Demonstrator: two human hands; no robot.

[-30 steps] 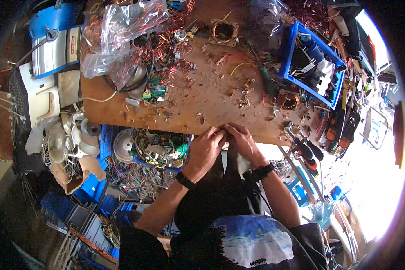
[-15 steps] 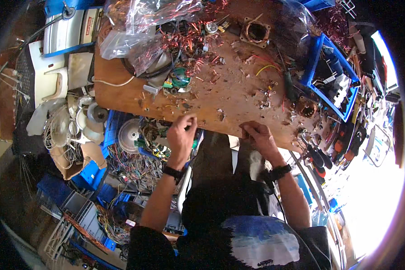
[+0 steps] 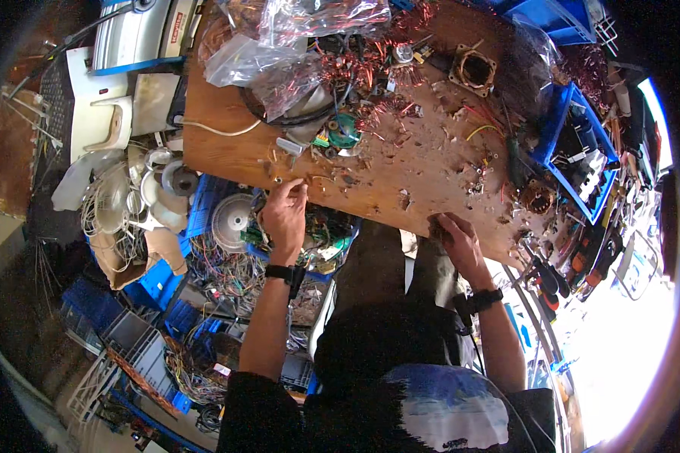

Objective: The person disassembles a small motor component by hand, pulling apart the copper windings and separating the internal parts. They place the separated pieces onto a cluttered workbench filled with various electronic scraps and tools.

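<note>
Nearest to me I see my own dark lap and both forearms, each with a dark wristband, reaching up to the near edge of the wooden board [image 3: 400, 162]. My left hand [image 3: 285, 215] sits at the board's near left edge, fingers curled together as if pinching something small against the wood; the piece itself is too small for me to make out, so I cannot tell what it grips. My right hand [image 3: 455, 238] rests further right on the same near edge, fingers bent down over the rim, and I cannot tell whether it holds anything. The two hands are well apart. Just below the left hand, off the board, a blue crate [image 3: 310, 238] holds green circuit boards and tangled wires, with a round white fan part [image 3: 233, 219] beside it to the left. On the board past my hands lie scattered scraps and bits of wire, then a green round piece [image 3: 345, 132] near the middle, with copper wire bundles [image 3: 355, 72] beyond it. Far left on the board, clear plastic bags [image 3: 295, 30] are heaped. Far right sits a square brown frame with a round hole [image 3: 473, 69]. To the right of the board a blue bin [image 3: 578, 151] carries mixed parts, and red-handled tools [image 3: 559, 275] lie near it.
</note>
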